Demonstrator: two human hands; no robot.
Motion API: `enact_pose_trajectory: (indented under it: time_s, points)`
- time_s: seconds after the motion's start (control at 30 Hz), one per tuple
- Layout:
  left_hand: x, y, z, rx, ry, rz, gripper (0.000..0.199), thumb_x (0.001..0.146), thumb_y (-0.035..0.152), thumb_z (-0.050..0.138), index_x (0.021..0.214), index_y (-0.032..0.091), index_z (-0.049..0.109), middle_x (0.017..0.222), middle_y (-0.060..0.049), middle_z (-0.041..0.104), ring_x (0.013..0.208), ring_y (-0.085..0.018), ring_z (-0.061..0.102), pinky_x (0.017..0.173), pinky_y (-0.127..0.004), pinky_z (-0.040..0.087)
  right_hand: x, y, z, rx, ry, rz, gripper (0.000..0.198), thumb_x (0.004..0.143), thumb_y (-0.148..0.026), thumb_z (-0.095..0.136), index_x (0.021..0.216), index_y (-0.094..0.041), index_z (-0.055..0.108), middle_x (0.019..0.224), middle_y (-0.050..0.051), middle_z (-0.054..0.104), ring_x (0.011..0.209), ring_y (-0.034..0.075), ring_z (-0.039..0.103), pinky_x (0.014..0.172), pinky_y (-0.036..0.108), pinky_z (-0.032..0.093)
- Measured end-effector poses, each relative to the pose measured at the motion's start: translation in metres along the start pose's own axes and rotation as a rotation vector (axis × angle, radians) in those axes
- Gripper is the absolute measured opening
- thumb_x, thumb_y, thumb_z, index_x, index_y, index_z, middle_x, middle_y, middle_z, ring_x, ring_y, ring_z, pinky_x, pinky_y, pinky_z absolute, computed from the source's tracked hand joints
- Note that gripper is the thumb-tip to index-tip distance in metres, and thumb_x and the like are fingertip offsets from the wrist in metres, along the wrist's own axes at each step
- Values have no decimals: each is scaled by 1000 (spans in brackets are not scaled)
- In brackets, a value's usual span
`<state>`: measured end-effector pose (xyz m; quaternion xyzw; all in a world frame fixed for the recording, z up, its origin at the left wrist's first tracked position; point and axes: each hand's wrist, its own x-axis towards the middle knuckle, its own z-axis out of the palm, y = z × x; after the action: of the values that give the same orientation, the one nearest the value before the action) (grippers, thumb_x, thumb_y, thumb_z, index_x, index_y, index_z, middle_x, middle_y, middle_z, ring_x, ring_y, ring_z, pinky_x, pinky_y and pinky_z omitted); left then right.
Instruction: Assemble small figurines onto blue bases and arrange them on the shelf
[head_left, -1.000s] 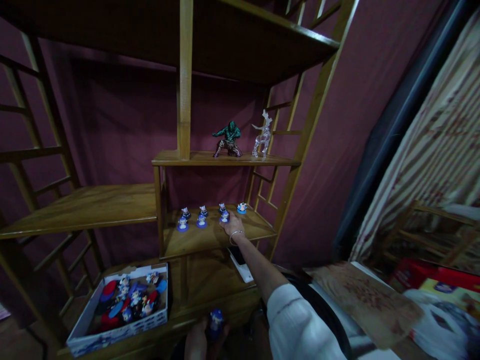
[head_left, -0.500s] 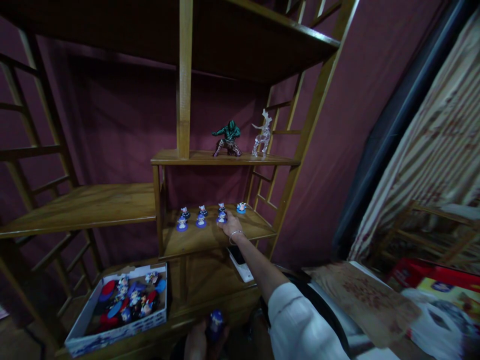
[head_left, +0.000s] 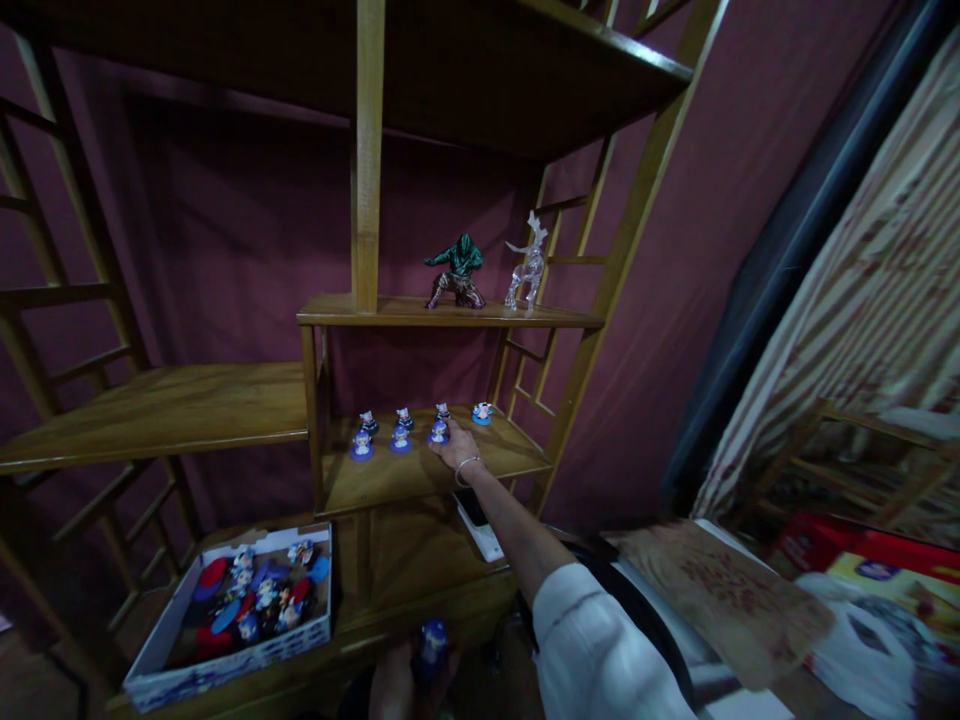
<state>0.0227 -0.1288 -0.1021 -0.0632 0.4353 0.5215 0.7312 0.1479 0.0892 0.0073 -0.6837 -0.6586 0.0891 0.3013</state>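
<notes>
Purple round-based fig. [head_left: 437, 432] in R fingers [head_left: 452, 434].

The right fingers [head_left: 454, 440] have slid one purple-based figurine [head_left: 438, 432] leftward, nearer its neighbour [head_left: 400, 438].

front-row figurines [head_left: 400, 440]: white and violet-blue, purple bases
back-row figurines [head_left: 404, 418]: pale pinkish tops, dark bases
right-end figurine [head_left: 481, 412]: white, pink and bright blue
held figurine [head_left: 433, 640]: deep blue
crouching statue [head_left: 464, 260]: green above, bronze-brown below
wall [head_left: 645, 310]: dark maroon
shelf [head_left: 187, 395]: honey-brown
box [head_left: 232, 663]: white, patterned in blue
curtain [head_left: 885, 260]: cream with reddish-brown stripes
</notes>
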Motion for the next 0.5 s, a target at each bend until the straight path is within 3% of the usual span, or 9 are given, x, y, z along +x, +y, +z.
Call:
enact_pose_trajectory:
  time_s: [0.23, 0.5]
  points:
    - [3, -3, 5, -5, 55, 11, 17, 71, 7, 49, 85, 16, 54, 59, 0, 60, 55, -15, 60, 68, -39, 52, 0, -1, 0, 41, 2, -5, 56, 63, -30, 65, 117, -28, 48, 95, 0, 64, 91, 19, 58, 79, 27, 43]
    - [-1, -1, 1, -40, 12, 50, 22, 69, 5, 50, 88, 16, 53, 62, 1, 60, 60, -15, 61, 71, -37, 51, 1, -3, 0, 37, -2, -2, 55, 63, -32, 65, 116, -28, 49, 95, 0, 64, 90, 19, 58, 77, 27, 43]
